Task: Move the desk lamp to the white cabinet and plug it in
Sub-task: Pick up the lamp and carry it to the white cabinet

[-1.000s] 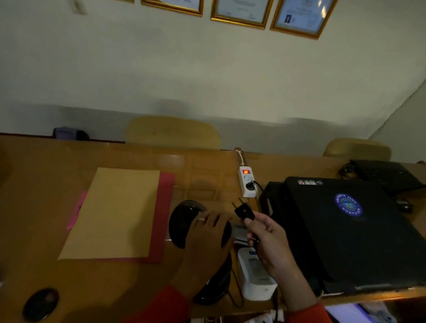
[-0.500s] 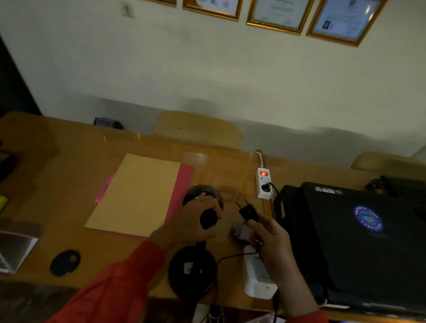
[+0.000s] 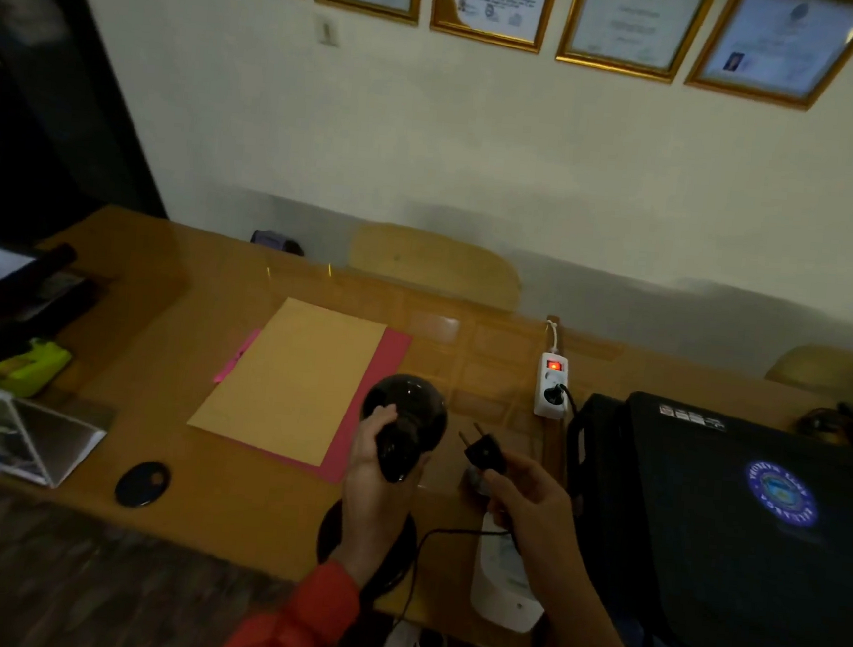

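The black desk lamp (image 3: 408, 425) stands near the front edge of the wooden desk (image 3: 168, 300), its round head toward the wall and its round base partly hidden behind my arm. My left hand (image 3: 375, 473) is shut around the lamp's neck just below the head. My right hand (image 3: 528, 497) pinches the lamp's black two-pin plug (image 3: 483, 449), pins pointing up and left, free of any socket. The black cord (image 3: 425, 545) loops from the plug down past the desk edge. No white cabinet is in view.
A white power strip (image 3: 552, 386) with a red lit switch and one plug in it lies behind the lamp. A black laptop (image 3: 736, 531) fills the right side, a white box (image 3: 505, 583) sits under my right wrist. Tan and pink folders (image 3: 290, 383) lie left, chairs behind.
The view has swung left and pulled back, showing the desk's left end. My left hand moved from the lamp head to its neck. The right hand keeps the plug, slightly nearer me.
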`<state>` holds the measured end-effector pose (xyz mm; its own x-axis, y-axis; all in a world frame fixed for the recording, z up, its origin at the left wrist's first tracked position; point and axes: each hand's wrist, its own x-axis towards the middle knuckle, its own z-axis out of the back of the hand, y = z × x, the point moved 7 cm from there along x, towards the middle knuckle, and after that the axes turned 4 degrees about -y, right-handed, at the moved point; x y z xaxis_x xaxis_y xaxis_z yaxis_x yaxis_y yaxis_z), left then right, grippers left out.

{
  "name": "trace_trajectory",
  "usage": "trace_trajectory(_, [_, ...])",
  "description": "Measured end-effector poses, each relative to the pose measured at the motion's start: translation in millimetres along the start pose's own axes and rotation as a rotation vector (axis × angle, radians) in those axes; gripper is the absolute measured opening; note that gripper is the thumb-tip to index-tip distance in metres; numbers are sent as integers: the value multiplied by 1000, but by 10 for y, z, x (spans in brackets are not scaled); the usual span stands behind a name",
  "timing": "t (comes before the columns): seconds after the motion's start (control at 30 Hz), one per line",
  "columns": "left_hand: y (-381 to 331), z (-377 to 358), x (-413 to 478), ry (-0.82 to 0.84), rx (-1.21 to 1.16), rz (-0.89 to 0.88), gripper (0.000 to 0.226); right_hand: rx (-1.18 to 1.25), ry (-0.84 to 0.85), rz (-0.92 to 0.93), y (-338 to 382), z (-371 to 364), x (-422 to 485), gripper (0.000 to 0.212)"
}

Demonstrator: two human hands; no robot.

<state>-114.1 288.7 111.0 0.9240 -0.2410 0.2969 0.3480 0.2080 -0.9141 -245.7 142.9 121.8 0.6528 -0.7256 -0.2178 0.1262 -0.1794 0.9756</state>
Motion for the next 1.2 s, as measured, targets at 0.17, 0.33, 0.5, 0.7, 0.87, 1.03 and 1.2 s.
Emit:
trace_trajectory(0.17, [80, 17, -46, -44, -26, 124, 68, -5, 6, -2, 48, 7, 7, 22])
trace_trajectory(0.33, [54, 18, -128, -102, -92, 158, 67, -21, 8, 23, 72, -27, -18, 23])
trace_trajectory(0.5, [67, -20, -168, -124, -79, 135, 73, -39, 13, 29, 76, -10, -54, 22])
trace_trajectory(0.7, [124, 5, -49, -127, -153, 119, 64, -41, 18, 36, 100, 40, -51, 21])
trace_trajectory(0.87, [177, 247, 84, -129, -329, 172, 67, -88, 52, 94, 309, -65, 65, 21])
trace_trajectory(1.03, [-166, 727, 302, -180, -306, 24, 65, -126, 126, 176, 661, -349, 225, 19])
trace_trajectory(1.2, [-411, 1341, 562, -260, -228, -91, 62, -38, 305, 196, 1064, -895, 266, 18])
